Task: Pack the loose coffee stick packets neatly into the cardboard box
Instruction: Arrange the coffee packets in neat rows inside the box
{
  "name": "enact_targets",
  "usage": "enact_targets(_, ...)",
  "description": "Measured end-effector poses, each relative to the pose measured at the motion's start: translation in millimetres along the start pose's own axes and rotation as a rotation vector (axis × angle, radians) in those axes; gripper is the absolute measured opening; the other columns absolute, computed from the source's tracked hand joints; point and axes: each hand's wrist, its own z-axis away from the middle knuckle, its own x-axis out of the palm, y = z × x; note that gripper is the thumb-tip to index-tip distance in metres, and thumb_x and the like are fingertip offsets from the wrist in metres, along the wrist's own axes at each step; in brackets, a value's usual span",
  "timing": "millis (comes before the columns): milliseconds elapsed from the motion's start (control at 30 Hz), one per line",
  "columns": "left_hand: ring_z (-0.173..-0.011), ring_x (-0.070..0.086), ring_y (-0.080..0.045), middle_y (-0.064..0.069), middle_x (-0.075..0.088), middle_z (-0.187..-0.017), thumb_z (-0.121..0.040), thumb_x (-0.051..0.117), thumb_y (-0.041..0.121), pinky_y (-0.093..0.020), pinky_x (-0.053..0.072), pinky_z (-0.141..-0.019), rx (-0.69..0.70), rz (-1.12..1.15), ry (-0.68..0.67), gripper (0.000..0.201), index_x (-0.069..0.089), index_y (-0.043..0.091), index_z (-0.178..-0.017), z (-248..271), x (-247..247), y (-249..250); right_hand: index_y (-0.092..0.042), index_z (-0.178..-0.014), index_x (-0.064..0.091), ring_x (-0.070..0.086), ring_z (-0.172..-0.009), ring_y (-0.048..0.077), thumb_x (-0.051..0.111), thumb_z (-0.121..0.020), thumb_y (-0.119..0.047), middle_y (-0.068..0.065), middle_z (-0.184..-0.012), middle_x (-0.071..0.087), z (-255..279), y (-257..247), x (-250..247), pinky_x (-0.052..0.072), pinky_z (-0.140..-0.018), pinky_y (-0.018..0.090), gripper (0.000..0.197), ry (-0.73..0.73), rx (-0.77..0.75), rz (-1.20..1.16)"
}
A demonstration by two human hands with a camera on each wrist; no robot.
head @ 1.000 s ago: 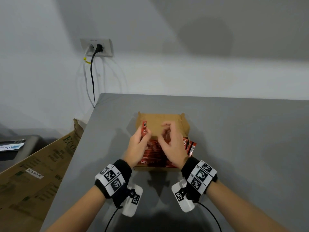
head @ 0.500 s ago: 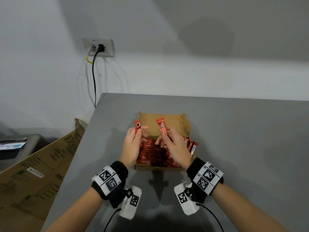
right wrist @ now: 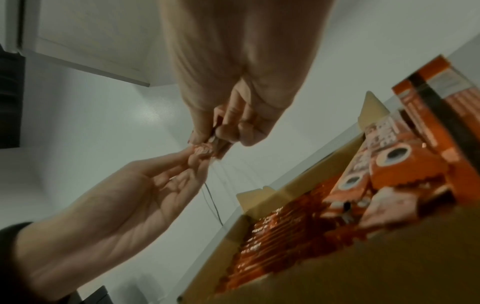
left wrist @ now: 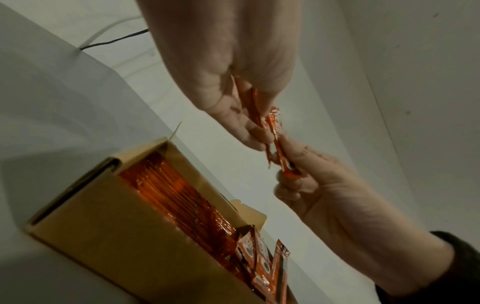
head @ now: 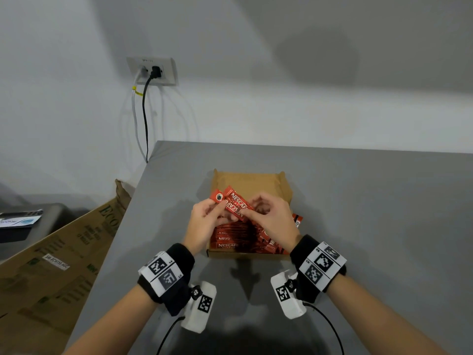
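An open cardboard box [head: 284, 193] sits on the grey table, filled with a row of red coffee stick packets [head: 231, 238]. Above it my left hand [head: 204, 219] pinches one red packet [head: 217, 197] by its lower end. My right hand [head: 271, 217] pinches a second red packet [head: 236, 204] and lays it against the first. In the left wrist view both packets [left wrist: 270, 131] meet between the two hands, above the box [left wrist: 109, 222]. In the right wrist view the fingertips [right wrist: 205, 142] of both hands come together on the packets. A few packets [head: 297, 221] stick out at the box's right side.
The grey table [head: 371, 213] stretches right and towards me. A large brown carton [head: 56, 257] leans off the table's left edge. A wall socket [head: 153, 71] with cables hangs behind, left of the table corner.
Both hands lifted from the box, each with a packet. The right hand's packet has swung left and now lies against the left hand's packet.
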Motion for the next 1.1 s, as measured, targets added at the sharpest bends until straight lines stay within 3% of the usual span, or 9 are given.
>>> enact_targets(200,-0.066,0.066,-0.020,-0.006,0.068,-0.069,-0.091,0.046,0.022,-0.027,0.057,-0.067,-0.030,0.050,-0.101,0.027,0.062,0.001,-0.093,4.7,3.1,3.4,-0.019,-0.069,0.062,0.045,-0.052,-0.002,0.078,-0.072,-0.019,-0.011,-0.061,0.054,-4.4,1.6,-1.0,0.036,-0.053,0.010,0.016,-0.114,-0.010,0.075)
enact_targets(400,-0.070,0.067,-0.021,-0.006,0.068,-0.070,-0.092,0.049,0.012,-0.029,0.057,-0.070,0.102,-0.052,-0.088,0.024,0.055,0.014,-0.115,9.0,1.9,0.9,-0.020,-0.071,0.061,0.048,-0.055,-0.002,0.078,-0.074,-0.021,-0.012,-0.062,0.054,-4.0,1.2,3.2,0.037,-0.056,0.010,0.017,-0.077,-0.019,0.083)
enact_targets(500,-0.070,0.066,-0.019,-0.003,0.067,-0.072,-0.092,0.051,0.011,-0.027,0.057,-0.068,0.158,-0.134,-0.077,0.024,0.057,0.020,-0.113,8.7,0.5,0.9,-0.018,-0.073,0.059,0.049,-0.056,0.000,0.075,-0.076,-0.020,-0.012,-0.063,0.054,-2.3,-0.2,1.1,0.039,-0.056,0.011,0.016,-0.067,-0.016,0.120)
enact_targets(633,-0.080,0.065,-0.004,0.004,0.066,-0.093,-0.095,0.047,0.012,-0.019,0.050,-0.069,0.104,-0.289,-0.055,0.023,0.053,0.020,-0.116,1.8,-9.7,2.6,-0.018,-0.081,0.057,0.054,-0.065,0.001,0.066,-0.084,-0.018,-0.011,-0.076,0.059,-3.2,5.7,-7.6,0.042,-0.057,0.007,0.010,0.229,0.035,0.093)
enact_targets(700,-0.082,0.064,-0.011,-0.003,0.063,-0.100,-0.098,0.040,0.015,-0.025,0.053,-0.072,0.034,-0.328,-0.109,0.026,0.050,0.026,-0.120,1.0,-13.3,3.7,-0.019,-0.084,0.058,0.059,-0.069,0.008,0.064,-0.086,-0.018,-0.007,-0.082,0.062,-3.2,8.5,-10.3,0.045,-0.060,0.011,0.006,0.278,0.028,0.082)
enact_targets(767,-0.069,0.062,-0.018,-0.005,0.062,-0.092,-0.099,0.038,0.016,-0.031,0.056,-0.061,-0.034,-0.298,-0.173,0.030,0.047,0.028,-0.126,0.8,-13.8,5.4,-0.016,-0.090,0.061,0.060,-0.078,0.012,0.061,-0.088,-0.016,-0.002,-0.092,0.060,-2.4,9.1,-11.1,0.050,-0.070,0.021,0.002,0.166,-0.018,0.155)
enact_targets(867,-0.041,0.042,-0.008,0.006,0.054,-0.059,-0.099,0.040,0.018,-0.018,0.035,-0.037,-0.009,-0.443,-0.173,0.027,0.056,0.023,-0.120,-3.1,-14.5,7.1,-0.013,-0.100,0.064,0.055,-0.094,0.011,0.053,-0.091,-0.008,-0.006,-0.100,0.051,0.4,7.2,-12.4,0.049,-0.083,0.022,0.015,-0.015,-0.098,0.189)
enact_targets(1000,-0.037,0.030,-0.004,0.008,0.038,-0.044,-0.102,0.029,0.019,-0.014,0.025,-0.038,-0.077,-0.257,-0.143,0.037,0.064,0.009,-0.097,-4.8,-11.9,8.8,-0.014,-0.102,0.065,0.057,-0.091,0.017,0.053,-0.092,-0.005,-0.009,-0.096,0.049,6.3,8.0,-12.6,0.047,-0.081,0.017,0.018,-0.114,-0.081,0.132)
enact_targets(1100,-0.038,0.028,-0.006,0.006,0.032,-0.043,-0.099,0.015,0.042,-0.014,0.027,-0.040,-0.126,-0.132,-0.175,0.057,0.062,0.011,-0.097,-1.5,-7.7,10.0,-0.012,-0.104,0.065,0.054,-0.087,0.008,0.052,-0.092,-0.007,-0.010,-0.094,0.049,8.7,10.4,-11.2,0.043,-0.075,0.007,0.018,-0.116,-0.082,0.147)
